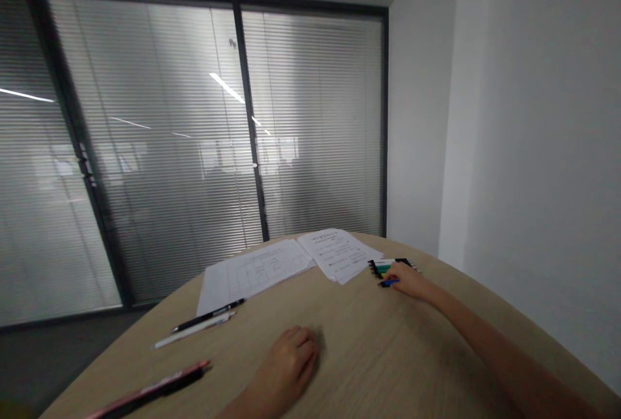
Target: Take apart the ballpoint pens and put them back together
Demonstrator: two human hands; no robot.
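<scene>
Far over on the left, a glass partition [160, 147] with slatted blinds stands behind the desk [383, 354], a pale wood top with a curved edge. At the near left edge lies a pink and black pen [150, 391], blurred and partly cut off by the frame. Farther in, a black pen [208, 314] rests just beside a white pen [191, 331], both angled across the surface. Beyond them, near the far edge, two sheets of printed paper [252, 275] and [337, 254] lie side by side, overlapping slightly. The left hand [291, 361] sits palm down near the desk's near edge, curled loosely and narrow, with nothing showing in it. To the right, the right hand [410, 281] stretches toward the far right edge, its fingers [394, 271] curved over a bundle of colored markers [391, 268] with black ends. A blue pen [389, 283] lies under the fingertips, but whether they grip it cannot be told.
</scene>
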